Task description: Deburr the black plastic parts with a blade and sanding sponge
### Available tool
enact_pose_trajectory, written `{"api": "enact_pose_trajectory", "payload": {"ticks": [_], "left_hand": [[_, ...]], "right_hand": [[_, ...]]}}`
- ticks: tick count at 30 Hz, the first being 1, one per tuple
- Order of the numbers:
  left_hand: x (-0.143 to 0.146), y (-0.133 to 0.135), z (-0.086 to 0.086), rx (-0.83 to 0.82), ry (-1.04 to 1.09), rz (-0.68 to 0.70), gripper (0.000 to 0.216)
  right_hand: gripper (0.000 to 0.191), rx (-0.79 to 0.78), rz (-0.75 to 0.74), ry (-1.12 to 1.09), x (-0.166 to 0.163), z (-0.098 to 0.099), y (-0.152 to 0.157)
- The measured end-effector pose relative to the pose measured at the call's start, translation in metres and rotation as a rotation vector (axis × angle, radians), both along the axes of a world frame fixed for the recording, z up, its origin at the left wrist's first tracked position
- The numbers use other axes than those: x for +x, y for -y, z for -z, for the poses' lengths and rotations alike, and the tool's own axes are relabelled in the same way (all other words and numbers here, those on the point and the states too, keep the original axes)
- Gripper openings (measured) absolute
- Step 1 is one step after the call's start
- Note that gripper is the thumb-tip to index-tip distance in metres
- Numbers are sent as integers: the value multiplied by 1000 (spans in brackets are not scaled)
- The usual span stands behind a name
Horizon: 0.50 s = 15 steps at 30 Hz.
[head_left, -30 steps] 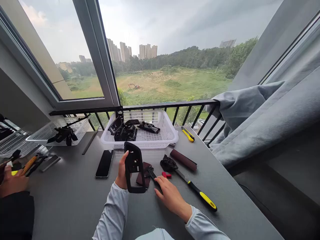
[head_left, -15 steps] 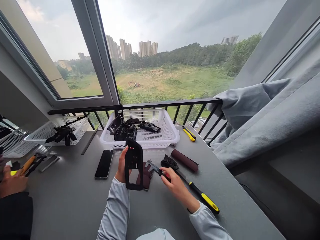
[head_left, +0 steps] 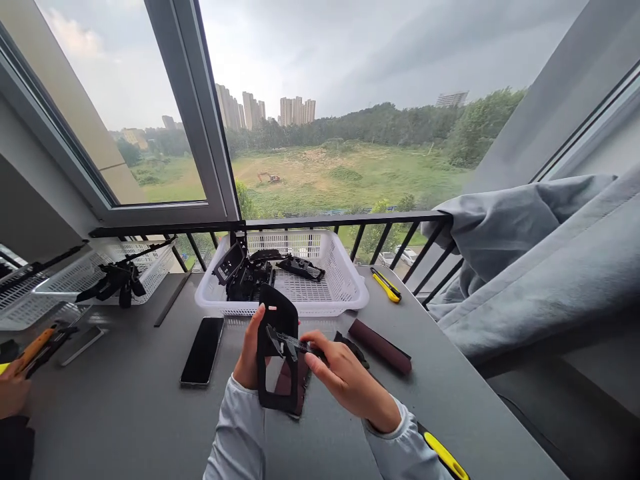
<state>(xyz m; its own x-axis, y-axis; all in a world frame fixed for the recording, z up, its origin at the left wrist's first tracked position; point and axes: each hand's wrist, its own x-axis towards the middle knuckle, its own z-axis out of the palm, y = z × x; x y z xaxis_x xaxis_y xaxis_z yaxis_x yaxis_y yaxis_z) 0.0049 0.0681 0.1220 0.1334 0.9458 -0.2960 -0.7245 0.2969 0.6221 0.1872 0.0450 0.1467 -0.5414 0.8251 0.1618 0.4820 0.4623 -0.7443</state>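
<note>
My left hand (head_left: 249,353) grips a black plastic frame (head_left: 277,400) by its left side and holds it upright above the table. The frame has a large opening low down and a small slot near its top. Closed around a caliper (head_left: 287,344) is my right hand (head_left: 350,380); the jaws lie over the middle of the frame, though whether they touch it I cannot tell. Behind the frame, partly hidden, lies a dark maroon piece of sandpaper or cloth (head_left: 303,383). A crumpled black thing (head_left: 353,347) sits just beyond my right hand.
A white basket (head_left: 345,307) with black plastic parts stands ahead. Around it lie a phone (head_left: 203,351), a maroon roll (head_left: 380,345), a yellow cutter (head_left: 386,285) and a black-yellow handle (head_left: 445,457). At left, another person's hand (head_left: 13,393) is near an orange-handled tool (head_left: 35,350).
My right hand has brought the caliper left and up to the frame. The frame now sits slightly lower and farther right. The other person's hand has shifted left.
</note>
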Motion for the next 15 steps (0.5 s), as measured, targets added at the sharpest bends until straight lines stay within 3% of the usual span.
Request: {"api": "enact_pose_trajectory", "payload": {"ticks": [4,10,15], "left_hand": [[-3,0,5,-11,84,68,54],[-1,-4,13,-31,-16,40,51],[0,1,3,-54,-68,-12,48]], "right_hand": [[29,-62,-81,-35,5,4,-16],[39,-95,-18,25,14,12,-29],[37,-20,56,157,8,10,-23]]}}
